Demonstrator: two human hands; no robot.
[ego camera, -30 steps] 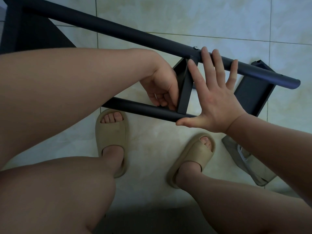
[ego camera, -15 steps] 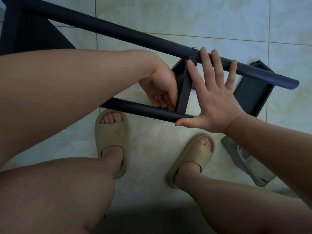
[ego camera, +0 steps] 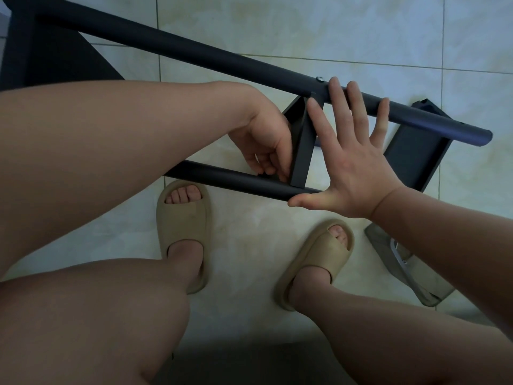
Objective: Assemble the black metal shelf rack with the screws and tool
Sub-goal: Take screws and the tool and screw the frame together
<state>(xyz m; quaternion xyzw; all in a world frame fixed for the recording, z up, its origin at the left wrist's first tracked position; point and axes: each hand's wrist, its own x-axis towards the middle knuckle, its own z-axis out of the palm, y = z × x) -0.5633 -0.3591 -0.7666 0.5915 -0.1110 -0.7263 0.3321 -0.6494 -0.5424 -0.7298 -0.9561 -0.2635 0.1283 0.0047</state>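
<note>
Pale tiled floor (ego camera: 333, 29), right hand (ego camera: 352, 168) flat and spread on rack tubes (ego camera: 194, 51), left hand (ego camera: 266, 140) curled at crosspiece (ego camera: 304, 151), grip unclear

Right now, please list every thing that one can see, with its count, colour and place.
upper tube: one, black, slanting across top.
lower tube: one, black, below it.
cross panel: one, black, between tubes.
shelf panel: one, black, right.
dark panel: one, top left.
screw: one, silvery, on upper tube.
plastic bag: one, clear, floor, lower right.
slippers: two, beige, lower centre.
left hand: one, grips cross panel's lower end.
right hand: one, open, spanning both tubes.
</note>
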